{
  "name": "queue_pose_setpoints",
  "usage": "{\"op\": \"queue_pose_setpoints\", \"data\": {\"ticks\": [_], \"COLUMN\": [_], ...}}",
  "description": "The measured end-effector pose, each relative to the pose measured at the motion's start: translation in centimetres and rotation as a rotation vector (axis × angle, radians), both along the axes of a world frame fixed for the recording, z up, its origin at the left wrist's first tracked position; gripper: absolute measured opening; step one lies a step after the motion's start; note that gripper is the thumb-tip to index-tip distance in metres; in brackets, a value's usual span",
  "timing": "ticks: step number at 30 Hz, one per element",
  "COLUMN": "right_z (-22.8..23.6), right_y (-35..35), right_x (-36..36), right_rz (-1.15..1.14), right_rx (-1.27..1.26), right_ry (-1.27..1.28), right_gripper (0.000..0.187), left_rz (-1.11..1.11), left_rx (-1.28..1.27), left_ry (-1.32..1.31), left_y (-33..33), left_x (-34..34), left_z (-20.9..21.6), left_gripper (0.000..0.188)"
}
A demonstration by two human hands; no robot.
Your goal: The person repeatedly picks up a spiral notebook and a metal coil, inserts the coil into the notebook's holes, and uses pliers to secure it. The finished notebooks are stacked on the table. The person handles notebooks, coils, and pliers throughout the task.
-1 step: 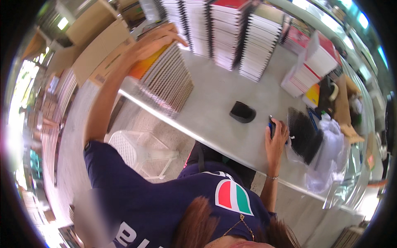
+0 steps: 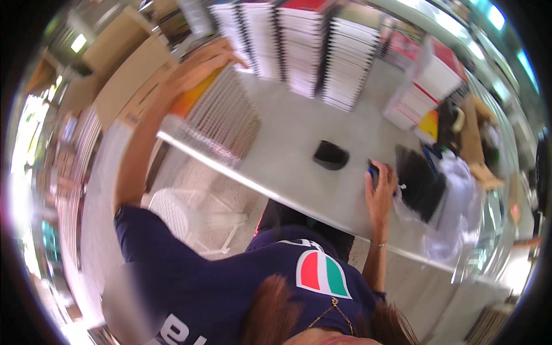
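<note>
My left hand (image 2: 206,63) lies with fingers stretched over the top of a stack of spiral-bound notebooks (image 2: 225,118) with an orange-yellow cover on top, at the table's left end. Low on the right, my right hand (image 2: 380,183) rests at the table top, its fingers closed around a small blue-and-black hand tool (image 2: 372,171). Its kind is mostly hidden by the fingers. Left of that hand lies a small black piece with a rounded end (image 2: 331,155). Just right of it is a bundle of black binding coils (image 2: 421,183).
Tall stacks of spiral-bound notebooks (image 2: 348,57) line the far side of the grey table (image 2: 287,138). White-and-red book blocks (image 2: 428,80) stand at the far right. Clear plastic bags (image 2: 457,213) lie near the right edge. A white plastic stool (image 2: 195,215) and cardboard boxes (image 2: 135,80) are on the left.
The whole view has shifted slightly, so the table and stacks sit a little further left and up. Both hands keep their places on the notebooks and the tool.
</note>
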State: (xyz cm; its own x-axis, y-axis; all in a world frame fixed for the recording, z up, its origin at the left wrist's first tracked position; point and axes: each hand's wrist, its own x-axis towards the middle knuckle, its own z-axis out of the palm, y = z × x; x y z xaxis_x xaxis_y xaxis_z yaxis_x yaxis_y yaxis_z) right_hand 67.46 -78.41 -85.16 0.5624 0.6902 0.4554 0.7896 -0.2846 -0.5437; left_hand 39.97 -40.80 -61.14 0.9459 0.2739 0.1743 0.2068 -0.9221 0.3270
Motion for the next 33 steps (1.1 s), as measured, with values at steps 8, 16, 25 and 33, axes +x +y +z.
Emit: {"op": "queue_pose_setpoints", "data": {"ticks": [8,16,25,33], "right_z": [4.4,1.6,-0.2,3.9], "right_y": [2.2,4.6,4.7,-1.6], "right_x": [11.7,22.4,22.3,18.2], "right_rz": [-0.173,-0.156,-0.262,-0.416], "right_rx": [0.233,-0.017,-0.15,0.145], "right_ry": [-0.194,-0.2,-0.432,-0.349], "right_gripper": [0.026,0.03,0.016,0.014], "left_rz": [0.196,0.985,2.356,1.346], "left_rx": [0.09,2.691,3.117,3.049], "left_ry": [-0.141,1.276,2.068,2.914], "left_y": [-6.6,-22.7,-26.5,-19.0], "left_x": [-1.0,-3.0,1.3,-2.2], "left_z": [4.0,3.2,3.5,-5.7], "left_gripper": [0.033,0.018,0.025,0.041]}}
